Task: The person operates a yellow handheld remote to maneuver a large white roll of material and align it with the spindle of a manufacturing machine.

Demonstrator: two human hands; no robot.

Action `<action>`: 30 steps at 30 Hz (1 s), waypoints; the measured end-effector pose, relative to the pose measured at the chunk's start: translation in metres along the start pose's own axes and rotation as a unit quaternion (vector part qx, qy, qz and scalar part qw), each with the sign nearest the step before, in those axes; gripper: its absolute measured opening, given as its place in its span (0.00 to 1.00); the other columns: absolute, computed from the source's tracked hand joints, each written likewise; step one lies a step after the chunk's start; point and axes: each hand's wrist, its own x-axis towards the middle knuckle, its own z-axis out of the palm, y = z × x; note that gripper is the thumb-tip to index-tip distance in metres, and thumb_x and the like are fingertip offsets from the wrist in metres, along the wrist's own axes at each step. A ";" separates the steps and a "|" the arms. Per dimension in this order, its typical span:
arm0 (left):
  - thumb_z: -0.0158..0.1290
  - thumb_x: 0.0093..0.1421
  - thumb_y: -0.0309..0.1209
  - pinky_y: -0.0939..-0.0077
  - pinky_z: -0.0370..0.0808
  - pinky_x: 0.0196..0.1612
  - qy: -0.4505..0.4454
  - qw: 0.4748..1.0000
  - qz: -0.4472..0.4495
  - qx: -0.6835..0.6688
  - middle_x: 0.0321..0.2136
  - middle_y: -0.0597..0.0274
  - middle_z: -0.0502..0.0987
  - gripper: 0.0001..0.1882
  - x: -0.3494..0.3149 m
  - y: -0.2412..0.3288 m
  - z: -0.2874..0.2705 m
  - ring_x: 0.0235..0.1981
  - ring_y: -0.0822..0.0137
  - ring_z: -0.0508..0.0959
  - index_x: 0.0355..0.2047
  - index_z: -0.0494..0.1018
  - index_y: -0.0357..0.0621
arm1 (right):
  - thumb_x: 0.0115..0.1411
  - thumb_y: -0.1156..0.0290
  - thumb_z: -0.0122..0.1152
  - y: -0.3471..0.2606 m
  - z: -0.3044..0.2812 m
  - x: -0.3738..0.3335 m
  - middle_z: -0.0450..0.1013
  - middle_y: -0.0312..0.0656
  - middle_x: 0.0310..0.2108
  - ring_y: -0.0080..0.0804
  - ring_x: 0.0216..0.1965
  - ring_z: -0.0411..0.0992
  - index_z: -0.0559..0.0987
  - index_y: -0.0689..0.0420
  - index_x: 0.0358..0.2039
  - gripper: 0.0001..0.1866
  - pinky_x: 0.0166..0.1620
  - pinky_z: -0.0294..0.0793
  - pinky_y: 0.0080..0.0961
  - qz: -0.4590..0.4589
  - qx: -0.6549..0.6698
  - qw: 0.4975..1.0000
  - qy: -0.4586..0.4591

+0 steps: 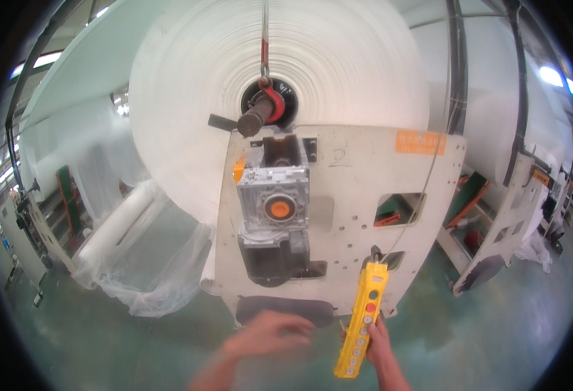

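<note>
My right hand (379,341) is wrapped round a long yellow hoist pendant control (361,332), which has a red button, a green one and several pale ones down its face. My left hand (272,333) hovers to the left of it, slightly blurred, with loosely stretched fingers and nothing in them. Beyond the hands, a red hook (275,104) on a sling (265,45) holds the dark shaft (254,121) that sticks out of a huge white roll (182,85). Below the shaft end is an open bracket (281,150) above a grey gearbox (273,202).
A pale machine side plate (355,176) with cut-outs stands ahead, a dark motor (273,257) mounted on it. Clear plastic film (149,260) and a smaller roll (117,218) lie at left. Another machine frame (495,228) stands at right on the green floor (495,339).
</note>
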 end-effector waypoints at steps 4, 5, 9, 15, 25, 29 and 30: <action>0.53 0.62 0.24 0.73 0.76 0.46 0.308 0.924 0.227 -0.005 0.32 0.59 0.83 0.06 0.023 0.044 -0.131 0.38 0.70 0.81 0.33 0.80 0.35 | 0.69 0.62 0.53 0.022 -0.009 0.008 0.72 0.53 0.53 0.56 0.47 0.79 0.59 0.57 0.66 0.29 0.51 0.80 0.56 -0.002 -0.005 0.999 -0.036; 0.54 0.63 0.26 0.74 0.74 0.46 0.369 0.905 0.209 0.040 0.31 0.61 0.81 0.07 0.042 0.068 -0.155 0.36 0.72 0.79 0.31 0.79 0.35 | 0.69 0.60 0.54 0.024 -0.008 0.010 0.73 0.54 0.51 0.57 0.47 0.78 0.59 0.56 0.66 0.29 0.51 0.80 0.57 -0.007 -0.011 0.999 -0.035; 0.57 0.65 0.32 0.73 0.74 0.46 0.392 0.869 0.238 0.185 0.32 0.58 0.82 0.11 0.168 0.085 -0.251 0.37 0.69 0.79 0.38 0.79 0.34 | 0.70 0.62 0.52 0.025 0.001 0.017 0.74 0.54 0.50 0.57 0.46 0.79 0.59 0.57 0.66 0.28 0.52 0.79 0.56 -0.007 0.018 1.000 -0.021; 0.50 0.68 0.48 0.64 0.67 0.63 0.204 0.854 0.169 0.448 0.60 0.54 0.71 0.25 0.313 0.086 -0.292 0.61 0.55 0.71 0.55 0.75 0.43 | 0.69 0.67 0.49 0.007 -0.023 0.043 0.73 0.53 0.52 0.52 0.45 0.80 0.60 0.58 0.66 0.27 0.51 0.80 0.50 -0.001 -0.020 1.000 -0.001; 0.44 0.73 0.44 0.70 0.59 0.68 0.070 0.935 0.066 0.341 0.62 0.56 0.68 0.25 0.401 0.107 -0.269 0.64 0.63 0.66 0.63 0.66 0.43 | 0.65 0.75 0.57 -0.029 -0.090 0.124 0.73 0.42 0.52 0.34 0.47 0.77 0.64 0.61 0.65 0.28 0.52 0.77 0.33 0.002 -0.145 0.988 0.055; 0.41 0.74 0.48 0.70 0.59 0.66 0.064 0.939 0.045 0.334 0.60 0.58 0.69 0.25 0.412 0.092 -0.285 0.62 0.64 0.67 0.63 0.65 0.46 | 0.64 0.74 0.58 -0.047 -0.081 0.139 0.74 0.44 0.49 0.34 0.45 0.78 0.64 0.61 0.63 0.27 0.48 0.79 0.32 0.035 -0.095 0.994 0.040; 0.41 0.74 0.48 0.69 0.59 0.66 0.072 0.939 0.047 0.332 0.59 0.57 0.69 0.25 0.411 0.091 -0.287 0.61 0.64 0.67 0.63 0.65 0.47 | 0.63 0.74 0.58 -0.044 -0.080 0.144 0.74 0.44 0.48 0.35 0.43 0.79 0.64 0.61 0.63 0.28 0.46 0.80 0.33 0.011 -0.087 0.995 0.036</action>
